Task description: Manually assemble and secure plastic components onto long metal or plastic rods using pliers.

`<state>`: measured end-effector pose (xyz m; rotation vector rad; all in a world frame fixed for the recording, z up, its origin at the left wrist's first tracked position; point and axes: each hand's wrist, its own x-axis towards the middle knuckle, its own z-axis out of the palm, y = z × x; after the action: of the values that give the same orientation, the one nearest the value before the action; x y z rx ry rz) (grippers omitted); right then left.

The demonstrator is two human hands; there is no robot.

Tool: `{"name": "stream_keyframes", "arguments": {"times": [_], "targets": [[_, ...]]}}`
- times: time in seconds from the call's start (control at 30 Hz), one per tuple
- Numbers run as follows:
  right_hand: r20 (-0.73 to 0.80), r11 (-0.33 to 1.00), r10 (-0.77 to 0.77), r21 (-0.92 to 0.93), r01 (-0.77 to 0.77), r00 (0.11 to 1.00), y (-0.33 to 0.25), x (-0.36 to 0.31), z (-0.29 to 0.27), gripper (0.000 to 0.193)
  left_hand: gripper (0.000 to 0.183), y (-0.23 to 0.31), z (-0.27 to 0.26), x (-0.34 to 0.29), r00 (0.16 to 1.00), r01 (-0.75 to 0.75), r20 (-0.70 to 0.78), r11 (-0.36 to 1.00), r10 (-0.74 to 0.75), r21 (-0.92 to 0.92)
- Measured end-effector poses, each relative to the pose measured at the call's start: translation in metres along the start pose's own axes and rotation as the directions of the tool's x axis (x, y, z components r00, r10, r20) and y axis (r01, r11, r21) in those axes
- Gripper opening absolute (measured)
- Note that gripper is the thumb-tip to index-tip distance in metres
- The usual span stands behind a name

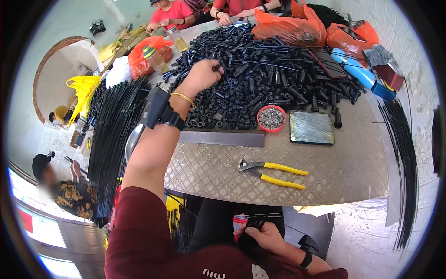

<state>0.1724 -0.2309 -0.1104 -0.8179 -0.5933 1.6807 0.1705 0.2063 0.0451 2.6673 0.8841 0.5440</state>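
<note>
My left hand (203,75) reaches over a wide heap of short black plastic tubes (274,83). Its fingers are curled together, and whatever they may hold is hidden. Low over my lap, my right hand (265,237) is closed around a bundle of thin black rods (253,249), which runs down across my shirt. On the tabletop in front of me lie end-cutting pliers (274,173) with yellow handles, their jaws pointing left. Beyond them stand a round red dish (272,119) of small metal pieces and a flat dark tray (311,128) of thin silvery pins.
A grey metal bar (223,138) borders the near side of the heap. Long black rods hang in bundles at the left (116,125) and right (403,172). Orange bags (290,29), a phone (329,63) and a blue bottle (354,69) lie farther back. Other people sit across the table.
</note>
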Motion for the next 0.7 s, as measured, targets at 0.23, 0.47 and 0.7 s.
{"name": "stream_keyframes", "arguments": {"times": [0.23, 0.47, 0.7], "targets": [[0.012, 0.999, -0.046, -0.002, 0.046, 0.999, -0.003, -0.009, -0.007, 0.023, 0.018, -0.018, 0.041, -0.026, 0.979, -0.204, 0.081, 0.857, 0.189, 0.473], [-0.015, 0.997, -0.059, -0.057, 0.058, 0.998, 0.003, -0.019, 0.009, 0.023, 0.023, -0.022, 0.021, -0.053, 0.960, -0.080, -0.240, 0.965, 0.142, 0.249], [-0.155, 0.996, -0.014, -0.092, 0.000, 0.988, 0.011, -0.010, 0.028, 0.017, 0.017, 0.084, -0.037, -0.155, 0.906, 0.338, 0.271, 0.170, -0.326, -0.926]]}}
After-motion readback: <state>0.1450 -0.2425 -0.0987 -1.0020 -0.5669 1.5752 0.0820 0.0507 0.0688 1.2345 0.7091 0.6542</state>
